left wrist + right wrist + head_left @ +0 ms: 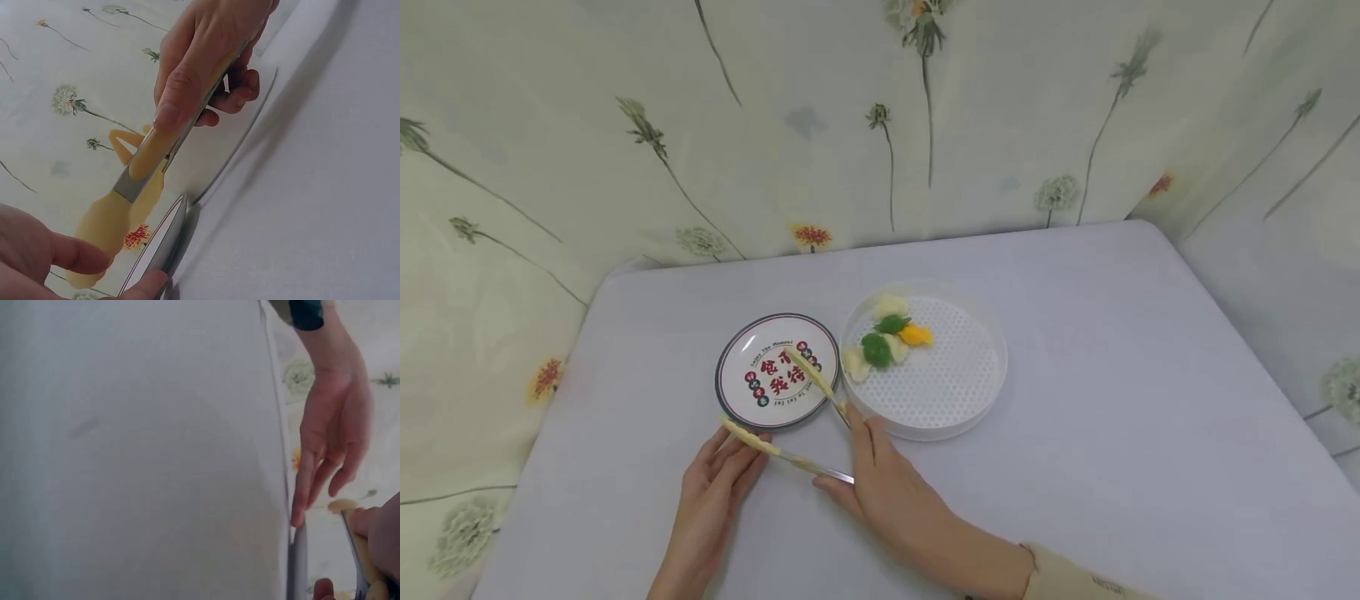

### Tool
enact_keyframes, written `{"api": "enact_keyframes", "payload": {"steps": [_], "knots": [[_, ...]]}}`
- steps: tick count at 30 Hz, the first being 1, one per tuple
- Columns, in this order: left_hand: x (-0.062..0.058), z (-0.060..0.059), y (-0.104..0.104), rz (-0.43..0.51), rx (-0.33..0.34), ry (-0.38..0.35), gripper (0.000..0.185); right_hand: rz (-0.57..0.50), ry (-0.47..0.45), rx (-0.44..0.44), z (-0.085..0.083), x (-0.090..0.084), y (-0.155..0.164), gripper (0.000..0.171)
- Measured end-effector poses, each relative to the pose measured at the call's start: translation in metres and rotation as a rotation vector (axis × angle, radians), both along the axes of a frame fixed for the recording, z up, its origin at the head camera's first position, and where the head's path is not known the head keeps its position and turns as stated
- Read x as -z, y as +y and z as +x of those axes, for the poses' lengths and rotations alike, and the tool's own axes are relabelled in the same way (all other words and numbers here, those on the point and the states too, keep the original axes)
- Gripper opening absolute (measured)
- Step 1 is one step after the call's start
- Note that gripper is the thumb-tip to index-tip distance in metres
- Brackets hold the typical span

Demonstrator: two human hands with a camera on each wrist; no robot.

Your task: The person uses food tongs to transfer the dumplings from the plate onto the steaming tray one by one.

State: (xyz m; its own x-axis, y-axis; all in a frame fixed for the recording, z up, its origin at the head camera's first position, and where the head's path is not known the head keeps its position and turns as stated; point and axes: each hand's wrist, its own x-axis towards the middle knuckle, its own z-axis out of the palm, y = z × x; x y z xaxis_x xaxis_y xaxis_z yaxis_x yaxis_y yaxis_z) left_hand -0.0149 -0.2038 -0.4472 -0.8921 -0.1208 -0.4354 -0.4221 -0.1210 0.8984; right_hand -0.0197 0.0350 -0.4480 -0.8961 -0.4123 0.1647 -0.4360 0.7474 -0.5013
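Item: tongs (790, 417), metal with pale yellow tips, lying spread in a V at lower centre of the head view. I log one arm reaching up over the printed plate (777, 371), the other running left toward the lower left of the frame.

Right hand (880, 483): fingers curled round the hinge end of the tongs, thumb along the upper arm; I judge this grip suits squeezing the arms together.

Left hand (715, 483): fingers straight and relaxed, tips resting on the yellow end of the lower arm, seemingly to steady it; it clasps nothing.

Perforated white tray (977, 367): right of the plate, rims nearly touching. Holds food pieces (883, 337) in green, orange and cream, bunched at its upper-left part, near the plate side.

Support: pale tablecloth (1075, 467); floral curtain (625, 125) behind and at both sides.
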Motion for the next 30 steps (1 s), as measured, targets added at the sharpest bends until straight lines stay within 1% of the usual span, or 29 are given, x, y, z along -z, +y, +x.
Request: {"api": "enact_keyframes", "payload": {"steps": [4, 11, 14, 18, 21, 27, 30], "knots": [[0.0, 0.002, 0.0, -0.001, -0.005, -0.018, 0.072, 0.031, 0.017, 0.007, -0.003, 0.004, -0.004, 0.087], [-0.002, 0.002, 0.0, -0.015, 0.004, -0.012, 0.072, 0.068, 0.104, 0.026, -0.011, 0.01, -0.007, 0.088], [-0.004, 0.002, -0.001, -0.019, 0.008, -0.022, 0.073, 0.13, 0.13, 0.037, -0.011, 0.011, -0.008, 0.089], [-0.007, 0.001, -0.001, -0.018, 0.011, -0.026, 0.072, 0.241, 0.212, 0.05, -0.012, 0.009, -0.009, 0.089], [-0.009, 0.001, -0.001, -0.014, 0.011, -0.027, 0.072, 0.295, 0.26, 0.056, -0.012, 0.008, -0.01, 0.088], [-0.01, 0.002, 0.0, -0.018, 0.012, -0.024, 0.071, 0.351, 0.276, 0.069, -0.013, 0.006, -0.011, 0.085], [-0.01, 0.002, 0.001, -0.021, 0.008, -0.024, 0.071, 0.357, 0.292, 0.064, -0.014, 0.007, -0.012, 0.086]]}}
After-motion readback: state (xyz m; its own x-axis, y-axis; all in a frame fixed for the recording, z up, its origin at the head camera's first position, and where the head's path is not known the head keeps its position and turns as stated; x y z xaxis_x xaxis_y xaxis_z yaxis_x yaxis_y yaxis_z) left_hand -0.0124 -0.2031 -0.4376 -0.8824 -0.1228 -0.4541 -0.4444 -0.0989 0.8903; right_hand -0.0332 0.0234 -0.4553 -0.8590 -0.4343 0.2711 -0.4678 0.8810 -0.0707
